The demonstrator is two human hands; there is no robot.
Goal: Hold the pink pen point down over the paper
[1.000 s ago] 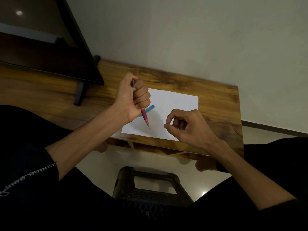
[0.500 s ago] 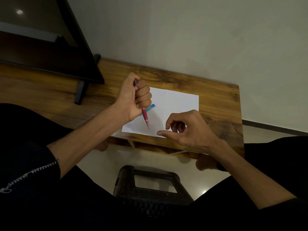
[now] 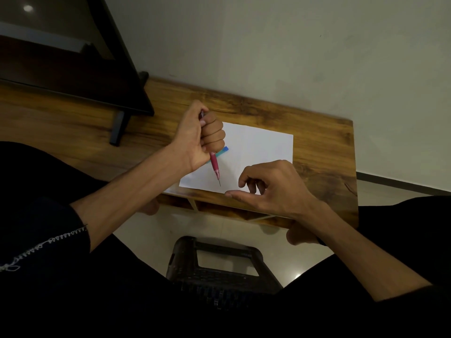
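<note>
Over the wooden table (image 3: pixel 322 147), left hand (image 3: pixel 199 140) keeps gripping the red pencil (image 3: pixel 215 165) while right hand (image 3: pixel 271 189), empty, has uncurled and opened wider beside its tip.

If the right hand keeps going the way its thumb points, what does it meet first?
Probably the pink pen's tip, held in the left hand over the white paper; the right hand may pass below it, depth unclear.

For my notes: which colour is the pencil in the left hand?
Pink-red, the pencil gripped by the left hand; head view.
</note>
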